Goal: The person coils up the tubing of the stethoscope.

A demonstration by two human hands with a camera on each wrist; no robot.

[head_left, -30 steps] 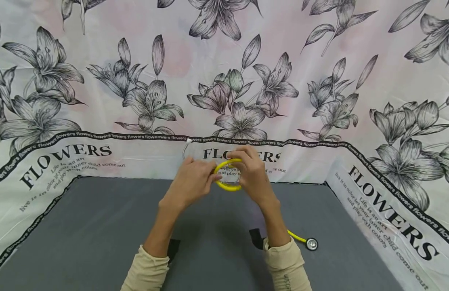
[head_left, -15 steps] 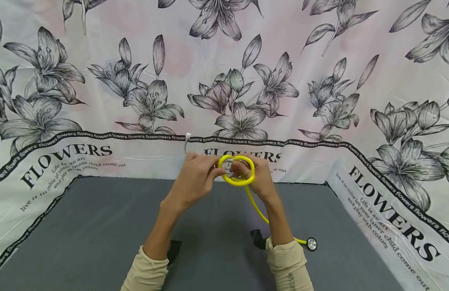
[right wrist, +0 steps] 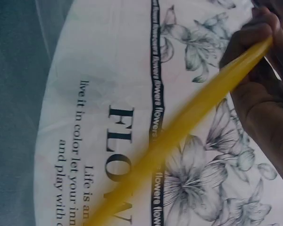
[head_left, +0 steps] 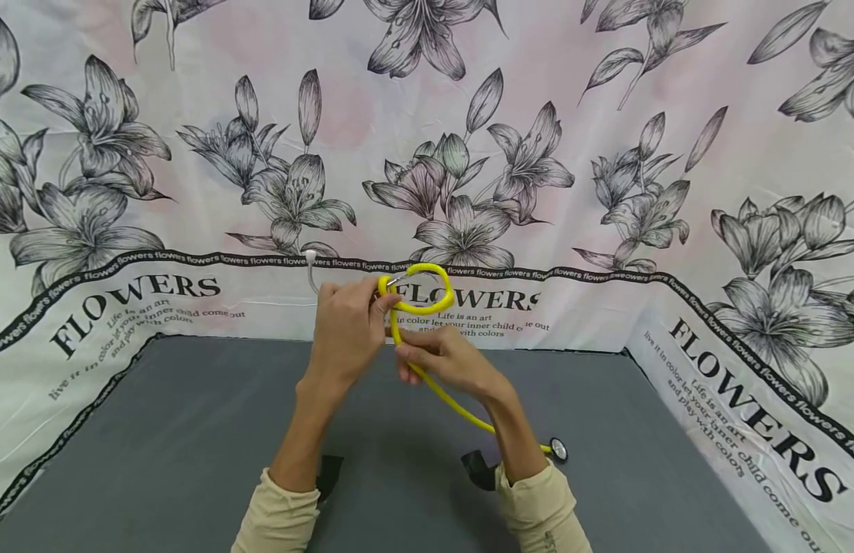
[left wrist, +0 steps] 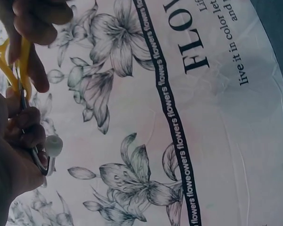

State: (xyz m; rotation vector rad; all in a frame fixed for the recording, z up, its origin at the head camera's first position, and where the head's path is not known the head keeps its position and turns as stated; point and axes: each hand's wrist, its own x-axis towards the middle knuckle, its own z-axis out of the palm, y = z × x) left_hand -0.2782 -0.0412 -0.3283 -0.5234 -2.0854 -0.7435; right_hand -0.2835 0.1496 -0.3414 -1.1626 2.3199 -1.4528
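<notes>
A stethoscope with yellow tubing is held up above the table's far part, its tubing looped. My left hand grips its metal ear tubes at the loop's left side; in the left wrist view a metal tube with a white eartip sticks out of that fist. Lower and to the right, my right hand pinches the tubing just below the loop. From there the tube slants down behind the right forearm to the round chest piece. In the right wrist view the yellow tube crosses the picture, blurred.
A grey table lies below the hands. Floral cloth printed with "FLOWERS" rises behind it and at both sides. Black patches lie on the table near both forearms.
The loop was between both hands; it now stands up at the left hand's fingertips. My right hand has moved down out of the loop onto the tubing. The chest piece has shifted left.
</notes>
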